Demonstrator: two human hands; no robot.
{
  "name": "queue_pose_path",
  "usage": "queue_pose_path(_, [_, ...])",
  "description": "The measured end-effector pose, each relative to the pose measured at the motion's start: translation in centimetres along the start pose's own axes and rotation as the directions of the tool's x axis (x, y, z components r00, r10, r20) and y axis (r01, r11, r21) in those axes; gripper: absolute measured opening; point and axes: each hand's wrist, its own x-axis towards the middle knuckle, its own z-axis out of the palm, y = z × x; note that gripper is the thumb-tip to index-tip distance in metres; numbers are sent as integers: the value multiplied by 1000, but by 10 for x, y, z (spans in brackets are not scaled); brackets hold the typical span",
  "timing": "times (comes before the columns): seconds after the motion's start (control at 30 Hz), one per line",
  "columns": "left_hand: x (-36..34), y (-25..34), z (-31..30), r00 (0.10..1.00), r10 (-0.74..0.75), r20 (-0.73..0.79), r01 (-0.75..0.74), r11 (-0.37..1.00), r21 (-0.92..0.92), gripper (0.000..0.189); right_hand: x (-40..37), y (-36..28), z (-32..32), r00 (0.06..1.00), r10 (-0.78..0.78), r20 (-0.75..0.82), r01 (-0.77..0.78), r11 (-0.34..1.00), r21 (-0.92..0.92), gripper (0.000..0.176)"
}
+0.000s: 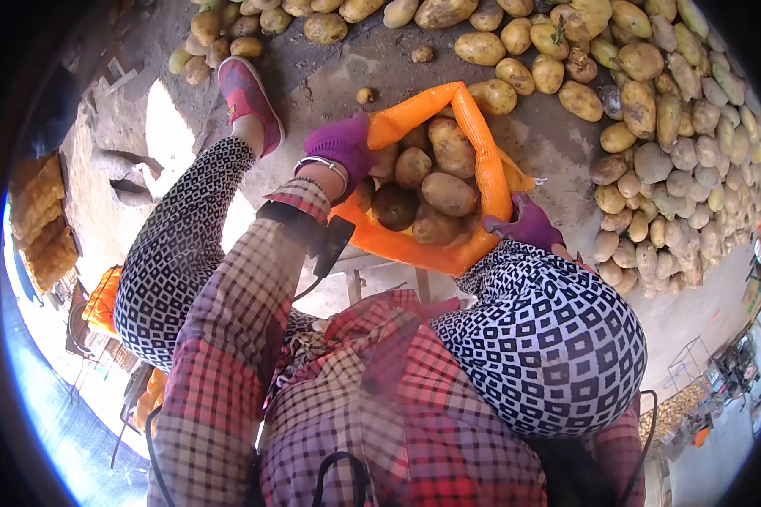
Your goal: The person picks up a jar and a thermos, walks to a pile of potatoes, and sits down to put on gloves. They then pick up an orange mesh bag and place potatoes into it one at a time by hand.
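Observation:
An orange mesh bag (490, 169) lies between my legs, its rolled rim forming a wide opening. Several brown potatoes (448, 193) are heaped inside it. My left hand (340, 152), in a purple glove with a bracelet at the wrist, is closed on the left side of the rim; its fingertips are partly hidden. At the lower right of the rim, my right hand (526, 223), also gloved in purple, grips the orange mesh beside my knee.
A large pile of potatoes (651, 160) spreads over the ground at the right and along the top. A few loose ones (423, 54) lie beyond the bag. My pink shoe (252, 100) is at the upper left. Filled sacks (44, 224) stand at the far left.

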Motion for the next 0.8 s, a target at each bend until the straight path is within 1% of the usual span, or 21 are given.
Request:
queue_pose_path(0.03, [2,-10,-1,1000,-7,-3,7,1000,-1,72,3,2,-2,1000,-6,4,6,1000,-3,65])
queue_pose_path(0.07, [6,-27,-6,997,-45,-55,27,954,-297,61,8,3,-4,997,-72,35,65,982,178,59])
queue_pose_path(0.1, [6,-41,-7,992,-90,-91,23,827,-562,50,8,6,-1,989,-137,54,109,926,361,54])
queue_pose_path(0.13, [-1,-50,-5,979,-131,-158,-6,750,-661,36,-3,-8,-8,987,-151,50,114,894,434,45])
queue_pose_path(0.17, [-11,-57,-2,976,-142,-162,1,756,-655,36,-9,-12,-11,985,-163,57,122,890,439,45])
queue_pose_path(0.23, [-30,-60,5,975,-121,-189,-64,657,-751,37,-23,-7,-18,979,-205,-11,193,901,388,39])
queue_pose_path(0.27, [-41,-57,8,978,-139,-155,-43,596,-802,40,-29,-6,-25,975,-216,52,171,879,445,34])
queue_pose_path(0.3, [-53,-55,11,980,-129,-153,-46,599,-800,40,-37,-6,-31,977,-209,46,167,877,450,34])
queue_pose_path(0.37, [-78,-50,10,970,-142,-198,-117,442,-890,35,-50,-20,-42,962,-261,80,232,936,263,31])
queue_pose_path(0.4, [-88,-53,14,970,-138,-201,-121,442,-889,35,-52,-23,-44,963,-251,98,210,929,306,31])
queue_pose_path(0.43, [-95,-59,20,967,-86,-240,-174,465,-868,37,-50,-20,-45,963,-253,93,214,928,304,31])
queue_pose_path(0.47, [-99,-66,27,958,-31,-284,-234,485,-843,40,-47,-17,-46,939,-339,55,307,900,309,32])
queue_pose_path(0.5, [-97,-77,40,936,65,-347,-334,478,-812,46,-45,-16,-50,906,-422,14,398,865,305,33])
queue_pose_path(0.53, [-102,-71,35,956,29,-291,-268,485,-832,46,-52,-31,-60,903,-429,0,410,864,292,33])
queue_pose_path(0.57, [-104,-66,29,971,-7,-238,-204,489,-848,46,-63,-57,-71,961,-262,86,229,932,280,34])
queue_pose_path(0.6, [-100,-63,34,991,-90,-97,-53,406,-912,46,-70,-75,-80,982,-82,171,36,966,256,36])
queue_pose_path(0.63, [-94,-65,37,995,-84,-61,-10,513,-858,44,-62,-76,-81,984,-87,158,46,967,250,36])
queue_pose_path(0.7, [-86,-47,26,983,-167,71,170,705,-689,46,-24,-65,-69,987,-144,65,137,986,100,43])
queue_pose_path(0.73, [-79,-51,40,994,-111,0,70,624,-778,47,-7,-59,-66,956,-279,88,285,956,-65,50])
queue_pose_path(0.77, [-77,-45,37,990,-142,-5,89,649,-756,45,-7,-65,-65,947,-307,96,318,937,-142,56])
queue_pose_path(0.8, [-74,-45,33,988,-151,17,112,646,-755,44,-7,-69,-68,948,-285,143,298,951,-84,48])
